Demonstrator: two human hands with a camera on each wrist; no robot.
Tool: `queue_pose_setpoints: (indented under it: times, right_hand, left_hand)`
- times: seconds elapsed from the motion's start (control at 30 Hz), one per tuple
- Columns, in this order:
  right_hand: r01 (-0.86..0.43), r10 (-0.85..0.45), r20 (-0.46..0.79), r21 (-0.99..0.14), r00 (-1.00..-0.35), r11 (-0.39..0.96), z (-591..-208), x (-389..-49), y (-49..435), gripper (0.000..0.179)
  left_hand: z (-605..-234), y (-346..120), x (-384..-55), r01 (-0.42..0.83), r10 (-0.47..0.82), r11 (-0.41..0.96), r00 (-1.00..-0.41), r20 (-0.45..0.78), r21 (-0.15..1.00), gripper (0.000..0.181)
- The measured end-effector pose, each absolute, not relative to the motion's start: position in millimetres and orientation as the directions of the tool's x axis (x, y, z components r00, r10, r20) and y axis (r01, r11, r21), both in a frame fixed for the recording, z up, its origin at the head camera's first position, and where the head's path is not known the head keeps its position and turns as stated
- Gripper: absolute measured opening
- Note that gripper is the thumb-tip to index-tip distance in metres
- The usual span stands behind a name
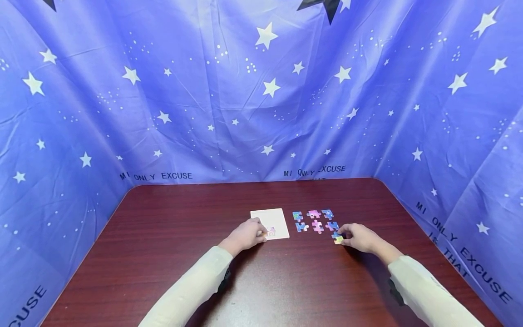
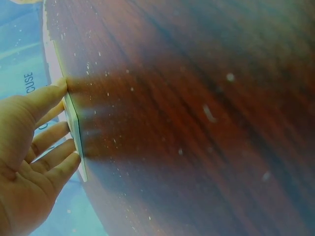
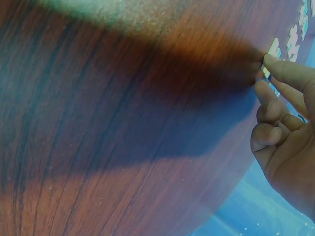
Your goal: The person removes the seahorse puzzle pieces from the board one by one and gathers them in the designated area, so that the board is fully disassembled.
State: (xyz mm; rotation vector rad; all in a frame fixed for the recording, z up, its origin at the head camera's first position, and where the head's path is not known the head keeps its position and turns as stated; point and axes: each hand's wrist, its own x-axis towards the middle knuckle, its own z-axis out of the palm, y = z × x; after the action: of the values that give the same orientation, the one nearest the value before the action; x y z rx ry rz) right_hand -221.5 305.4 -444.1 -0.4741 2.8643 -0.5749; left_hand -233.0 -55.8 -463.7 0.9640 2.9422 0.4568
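In the head view a white square board [image 1: 278, 218] lies on the table, with a pinkish jigsaw piece [image 1: 271, 231] on its lower part. My left hand [image 1: 247, 234] rests at the board's left side, fingertips touching it beside that piece. The left wrist view shows the hand [image 2: 34, 147] with loosely extended fingers against the board's edge [image 2: 75, 123]; what lies under the fingertips is partly hidden. With thumb and index finger my right hand [image 1: 361, 237] pinches a yellow and blue jigsaw piece [image 1: 337, 239] at the table surface. Its other fingers are curled in the right wrist view.
Several blue and pink jigsaw pieces [image 1: 317, 226] lie in two rows between the board and my right hand. The dark red wooden table [image 1: 196, 213] has rounded far corners. A blue star-patterned curtain [image 1: 229, 91] surrounds its back and sides.
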Motion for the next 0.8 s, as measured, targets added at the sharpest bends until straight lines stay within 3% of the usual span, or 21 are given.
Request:
queue_pose_setpoints:
  times: [0.8]
  right_hand:
    - [-0.288,-0.354,-0.078,-0.431,-0.932,0.855,-438.6,-226.6,302.9,0.025]
  left_hand:
    - [-464.5,-55.5,-233.3,0.549,0.553,0.778,-0.829,0.082,0.306,0.02]
